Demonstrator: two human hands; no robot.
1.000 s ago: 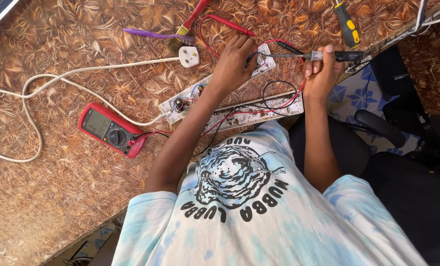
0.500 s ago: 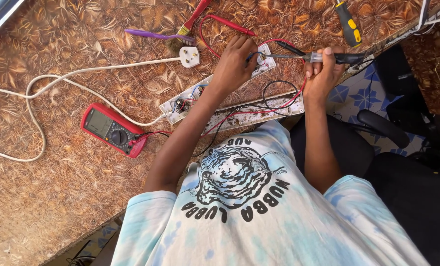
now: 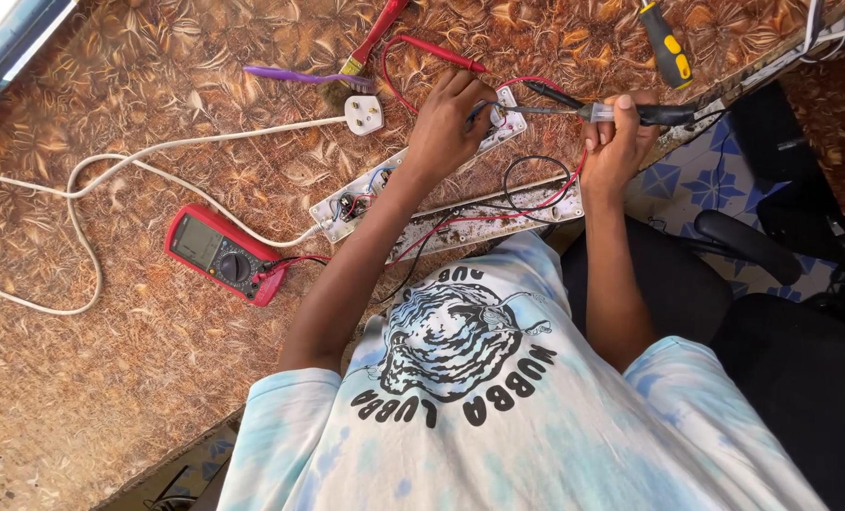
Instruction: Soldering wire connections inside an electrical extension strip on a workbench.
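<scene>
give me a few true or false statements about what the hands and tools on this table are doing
1. The right hand grips a soldering iron whose tip points toward the opened power strip. True.
2. The left hand rests on the red multimeter. False: it is on the power strip; the multimeter lies apart, untouched.
3. The white plug lies loose on the table. True.
4. The yellow-handled screwdriver is held in a hand. False: it lies on the table beyond the right hand.
5. The purple brush lies near the plug. True.
</scene>
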